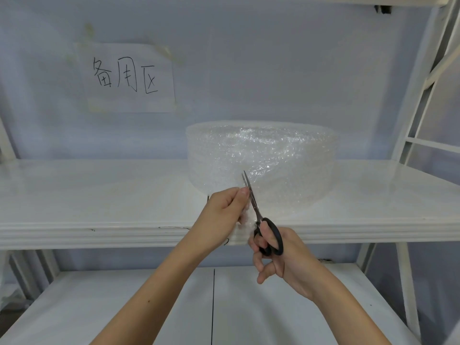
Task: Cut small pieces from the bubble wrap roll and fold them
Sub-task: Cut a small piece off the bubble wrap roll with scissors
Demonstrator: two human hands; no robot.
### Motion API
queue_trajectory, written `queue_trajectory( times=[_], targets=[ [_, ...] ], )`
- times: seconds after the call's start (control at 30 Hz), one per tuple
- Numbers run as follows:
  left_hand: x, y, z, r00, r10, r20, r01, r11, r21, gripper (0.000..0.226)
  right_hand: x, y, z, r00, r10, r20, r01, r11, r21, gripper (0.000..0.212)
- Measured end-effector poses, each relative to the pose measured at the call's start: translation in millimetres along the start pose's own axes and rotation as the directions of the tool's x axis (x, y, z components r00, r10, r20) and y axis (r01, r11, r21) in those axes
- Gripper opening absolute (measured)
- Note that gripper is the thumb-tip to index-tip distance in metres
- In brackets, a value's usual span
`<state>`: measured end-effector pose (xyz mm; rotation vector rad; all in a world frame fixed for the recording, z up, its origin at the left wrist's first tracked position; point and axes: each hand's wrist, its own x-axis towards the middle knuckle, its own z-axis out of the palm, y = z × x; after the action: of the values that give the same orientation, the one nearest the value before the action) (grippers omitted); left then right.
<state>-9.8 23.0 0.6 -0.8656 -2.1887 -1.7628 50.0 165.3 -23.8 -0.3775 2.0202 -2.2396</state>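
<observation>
A head-worn camera looked forward and down at two bare hands working in front of a white shelf unit. A large bubble wrap roll (261, 165) lay on its flat end on the upper shelf (99, 195), right of the shelf's middle and reaching close to its front edge. A loose sheet of bubble wrap (245, 220) came off the front of the roll and hung down over the shelf's front edge.

The left hand (221, 210) was raised just in front of that edge, its fingers (242, 192) curled and pinching the loose sheet near its top, with the wrap trailing down along the right side of the hand. The fingertips lay right against the scissor blades.

The right hand (276, 255) was lower, below the front edge of the shelf, gripping black-handled scissors (258, 215). Its thumb passed through one handle loop and its curled fingers wrapped the other. The blades pointed up and slightly left, nearly closed, with their tips in front of the lower face of the roll. The sheet sat between the blades and the left hand's fingers, at the point where the blades crossed the sheet.

A paper sign (127, 78) with handwritten characters was taped to the pale wall behind, above the left half of the shelf. A lower shelf (149, 307) lay beneath both forearms.
</observation>
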Motion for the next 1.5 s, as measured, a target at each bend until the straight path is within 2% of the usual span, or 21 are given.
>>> queue_trajectory(
  times=[0.17,0.27,0.4,0.57,0.73,0.83,0.93,0.97,1.03,1.13,1.23,1.33,1.4,1.5],
  targets=[
    [-4,0,3,0.999,0.027,0.028,-0.027,1.000,0.014,0.043,2,-3,1,0.999,-0.008,-0.035,0.009,1.000,0.019,0.041],
    [-4,1,2,0.999,0.025,0.025,-0.026,0.999,0.026,0.043,3,-4,3,0.998,-0.004,-0.055,0.004,1.000,0.010,0.049],
    [-5,1,2,0.999,0.014,0.051,-0.015,0.999,0.032,0.044,3,-5,4,0.999,-0.008,-0.046,0.009,1.000,0.010,0.046],
    [-7,-2,2,0.997,0.014,0.070,-0.016,1.000,0.026,0.045,8,-8,4,0.999,-0.019,-0.029,0.020,0.999,0.028,0.058],
    [-6,1,-1,0.997,0.013,0.082,-0.018,0.998,0.057,0.042,9,-9,5,0.999,-0.019,-0.036,0.020,0.999,0.027,0.048],
    [-8,2,-2,0.992,0.006,0.129,-0.009,1.000,0.028,0.044,10,-10,4,1.000,-0.018,-0.017,0.019,0.999,0.034,0.063],
    [-7,3,-5,0.984,-0.034,0.173,0.033,0.999,0.011,0.045,12,-9,1,1.000,-0.020,-0.011,0.020,1.000,0.024,0.091],
    [-6,2,-7,0.982,-0.040,0.183,0.036,0.999,0.025,0.047,12,-8,1,1.000,-0.018,-0.014,0.018,1.000,0.022,0.090],
    [-5,2,-12,0.980,-0.041,0.197,0.026,0.997,0.078,0.045,12,-7,2,1.000,-0.015,-0.019,0.016,1.000,0.023,0.073],
    [-4,6,-18,0.982,-0.065,0.176,0.043,0.991,0.123,0.047,11,-8,5,0.999,-0.012,-0.036,0.013,1.000,0.025,0.059],
    [-3,11,-19,0.991,-0.087,0.100,0.074,0.989,0.128,0.063,10,-10,5,0.999,-0.019,-0.040,0.020,1.000,0.022,0.051],
    [3,12,-18,0.991,-0.134,0.008,0.133,0.989,0.057,0.073,11,-10,5,0.999,-0.027,-0.030,0.027,1.000,0.007,0.046],
    [7,12,-16,0.988,-0.142,-0.055,0.143,0.990,0.014,0.069,10,-10,4,0.999,-0.019,-0.033,0.019,1.000,-0.002,0.044],
    [9,13,-10,0.992,-0.083,-0.093,0.085,0.996,0.027,0.052,9,-10,6,0.999,-0.010,-0.039,0.010,1.000,0.003,0.043]
  ],
)
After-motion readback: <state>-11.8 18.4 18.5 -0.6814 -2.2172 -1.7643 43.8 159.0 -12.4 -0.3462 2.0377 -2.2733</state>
